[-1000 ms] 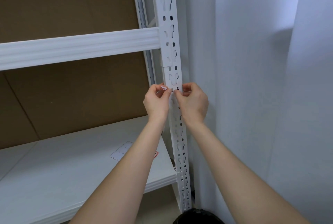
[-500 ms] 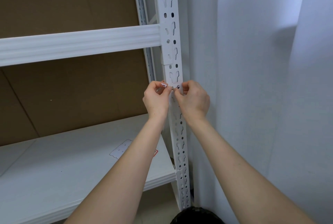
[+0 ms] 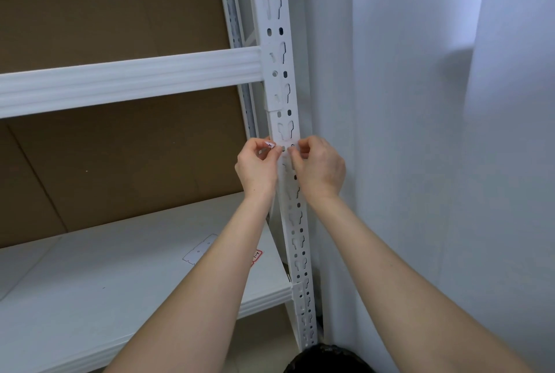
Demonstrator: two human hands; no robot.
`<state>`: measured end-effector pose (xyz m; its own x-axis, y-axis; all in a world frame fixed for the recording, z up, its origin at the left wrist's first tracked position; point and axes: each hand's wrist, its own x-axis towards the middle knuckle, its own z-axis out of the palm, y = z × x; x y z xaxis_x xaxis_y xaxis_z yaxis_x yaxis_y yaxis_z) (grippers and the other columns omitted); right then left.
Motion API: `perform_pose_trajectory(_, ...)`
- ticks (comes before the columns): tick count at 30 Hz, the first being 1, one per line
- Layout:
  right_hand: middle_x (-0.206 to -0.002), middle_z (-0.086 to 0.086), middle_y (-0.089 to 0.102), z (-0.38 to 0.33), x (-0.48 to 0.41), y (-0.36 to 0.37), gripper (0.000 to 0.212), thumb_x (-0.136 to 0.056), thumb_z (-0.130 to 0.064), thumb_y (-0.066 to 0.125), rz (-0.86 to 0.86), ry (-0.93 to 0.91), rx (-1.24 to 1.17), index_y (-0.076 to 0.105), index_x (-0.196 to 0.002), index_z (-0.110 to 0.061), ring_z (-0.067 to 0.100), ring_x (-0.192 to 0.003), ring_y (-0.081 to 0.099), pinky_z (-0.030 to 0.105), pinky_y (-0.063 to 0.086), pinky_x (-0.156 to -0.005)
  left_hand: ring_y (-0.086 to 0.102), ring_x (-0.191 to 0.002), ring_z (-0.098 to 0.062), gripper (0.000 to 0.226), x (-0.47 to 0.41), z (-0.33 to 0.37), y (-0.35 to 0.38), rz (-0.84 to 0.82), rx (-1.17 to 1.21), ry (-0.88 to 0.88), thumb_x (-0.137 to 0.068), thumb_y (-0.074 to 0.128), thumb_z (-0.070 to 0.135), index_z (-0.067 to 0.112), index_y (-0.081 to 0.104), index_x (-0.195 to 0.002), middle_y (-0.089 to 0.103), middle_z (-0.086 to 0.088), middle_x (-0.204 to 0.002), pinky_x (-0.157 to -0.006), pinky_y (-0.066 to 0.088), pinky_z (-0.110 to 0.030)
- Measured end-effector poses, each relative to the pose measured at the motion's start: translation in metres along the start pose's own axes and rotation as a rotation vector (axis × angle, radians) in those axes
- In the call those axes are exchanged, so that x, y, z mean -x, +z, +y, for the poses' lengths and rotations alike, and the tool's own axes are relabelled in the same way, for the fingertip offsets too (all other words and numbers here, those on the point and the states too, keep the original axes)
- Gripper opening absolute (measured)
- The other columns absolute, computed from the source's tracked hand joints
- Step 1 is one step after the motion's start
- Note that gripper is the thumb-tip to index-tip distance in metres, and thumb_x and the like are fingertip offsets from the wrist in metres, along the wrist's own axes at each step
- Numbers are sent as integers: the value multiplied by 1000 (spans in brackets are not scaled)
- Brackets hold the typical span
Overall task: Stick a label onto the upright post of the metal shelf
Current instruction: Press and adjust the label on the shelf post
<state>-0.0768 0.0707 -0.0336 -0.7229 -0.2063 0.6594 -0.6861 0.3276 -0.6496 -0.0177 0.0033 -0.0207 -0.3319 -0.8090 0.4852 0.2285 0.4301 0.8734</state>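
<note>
Where both hands meet at the post [image 3: 277, 42], a small label [image 3: 282, 145] lies across its front face, below the beam [image 3: 129, 81]. Left hand [image 3: 256, 167] pinches the label's left end, fingers curled; right hand [image 3: 319, 168] pinches the right end (fingertips at the post's edge). Stuck down or not - can't tell. White sheet [image 3: 199, 248] lies on the shelf [image 3: 90, 297] below - partly behind the left forearm.

L hand [image 3: 256, 167] & R hand [image 3: 319, 167] raised close together, fingers [image 3: 295, 151] curled, pinching.
</note>
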Motion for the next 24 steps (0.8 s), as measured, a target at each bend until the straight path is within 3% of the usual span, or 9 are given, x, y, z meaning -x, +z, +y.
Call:
perform_pose_trajectory(6,-99,-1,68,1,-1,-1,25,-86,-38,62,-12,8,-3,64,-99,-16,22,-87,63,30,45,-70,66,-94,-11,24,-4,-4,0,-4,4,-15,-81,71,6,23,55,-71,68,1,-102,-87,49,-23)
perform_pose_trajectory(17,-99,-3,68,6,3,-1,15,-86,-27,62,45,23,-89,66,-97,-19,19,-83,65,27,41,-64,64,-91,-8,26,-4,-4,-1,-13,8,-13,-81,71,7,22,53,-70,67,4,-98,-81,45,-17)
perform_pose_trajectory(24,-94,-2,63,0,7,8,13,-85,-30,64,36,-36,-106,66,-88,-18,19,-76,62,25,36,-60,66,-92,-12,26,-6,-6,-1,-25,13,-10,-80,71,6,23,54,-69,67,4,-95,-88,50,-25)
